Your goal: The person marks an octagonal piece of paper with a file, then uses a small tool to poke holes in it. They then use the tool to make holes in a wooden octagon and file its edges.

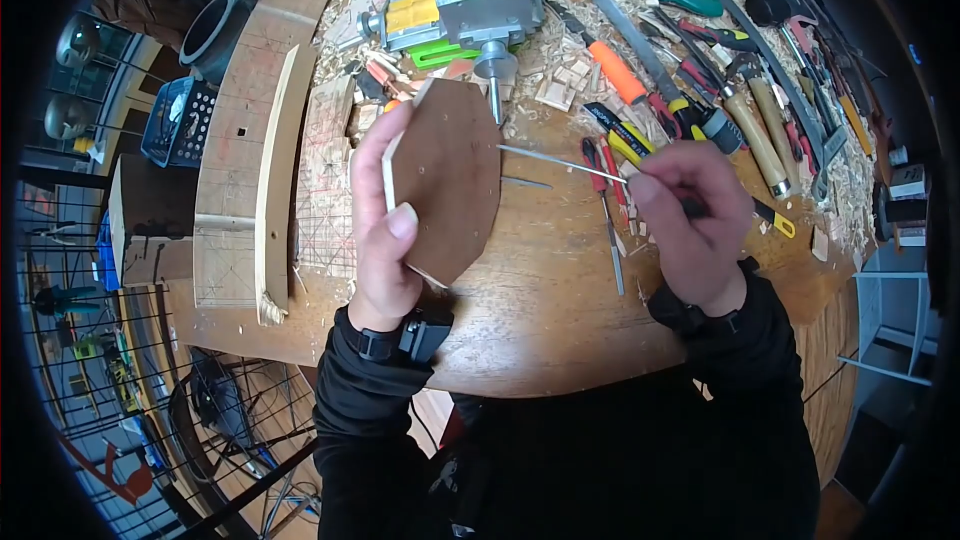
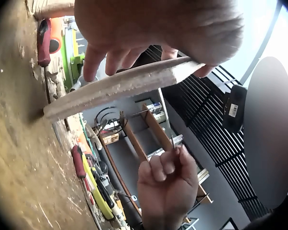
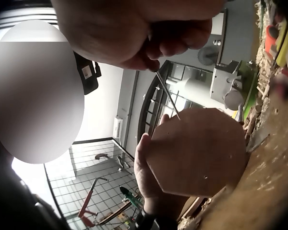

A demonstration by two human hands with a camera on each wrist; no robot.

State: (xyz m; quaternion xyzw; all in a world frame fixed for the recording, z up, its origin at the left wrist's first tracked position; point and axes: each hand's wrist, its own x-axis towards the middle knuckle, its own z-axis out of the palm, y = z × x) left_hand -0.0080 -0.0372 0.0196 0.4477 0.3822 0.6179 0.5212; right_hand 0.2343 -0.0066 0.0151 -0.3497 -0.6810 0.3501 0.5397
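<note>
My left hand [image 1: 382, 240] holds a polygonal wooden board [image 1: 455, 175] nearly upright, its brown face with a few small holes turned to the right. The thumb lies at the board's near edge, and the other fingers are behind it. In the left wrist view the board's pale edge [image 2: 120, 88] shows, its lower end close to the tabletop. My right hand [image 1: 695, 225] pinches a thin metal rod [image 1: 565, 163] between thumb and fingers. The rod's far tip overlaps the board's right edge in the head view; in the right wrist view the rod [image 3: 168, 94] reaches the board's rim.
A grey bench vise [image 1: 485, 0] stands at the back of the wooden table [image 1: 560, 330]. Wood shavings, an orange-handled tool [image 1: 617, 70], a yellow cutter [image 1: 625, 140] and several other hand tools lie to the right. A long wooden strip [image 1: 280, 180] lies on the left.
</note>
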